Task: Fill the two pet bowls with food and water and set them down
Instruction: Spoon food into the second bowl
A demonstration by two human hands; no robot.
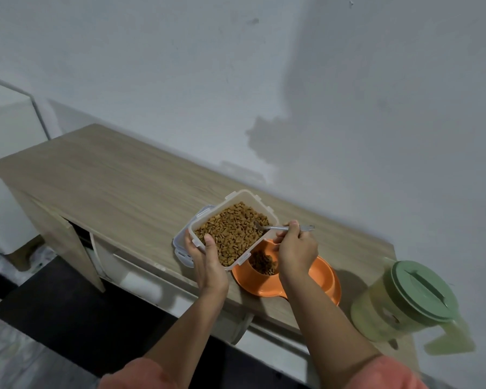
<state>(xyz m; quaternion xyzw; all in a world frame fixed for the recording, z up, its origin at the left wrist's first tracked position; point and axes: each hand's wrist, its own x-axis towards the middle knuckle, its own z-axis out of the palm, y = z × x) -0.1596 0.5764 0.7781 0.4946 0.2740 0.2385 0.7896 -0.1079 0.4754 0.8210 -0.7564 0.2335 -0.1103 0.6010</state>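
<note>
My left hand [208, 265] grips the near corner of a clear plastic food container [247, 199] full of brown kibble [230, 231], held tilted above the bowls. My right hand [296, 248] holds a metal spoon [281, 227] whose tip is dug into the kibble. Beneath them an orange double pet bowl [320, 279] rests on the wooden cabinet top. Its left compartment [263, 263] holds some kibble; the right compartment shows no contents. A green-lidded pitcher [407, 301] stands to the right.
The wooden cabinet top [110, 175] runs along a white wall [236, 80]. The container's lid [184, 255] lies under the container at its left. A cabinet door [65, 240] hangs open below left. The dark floor [68, 318] lies beneath.
</note>
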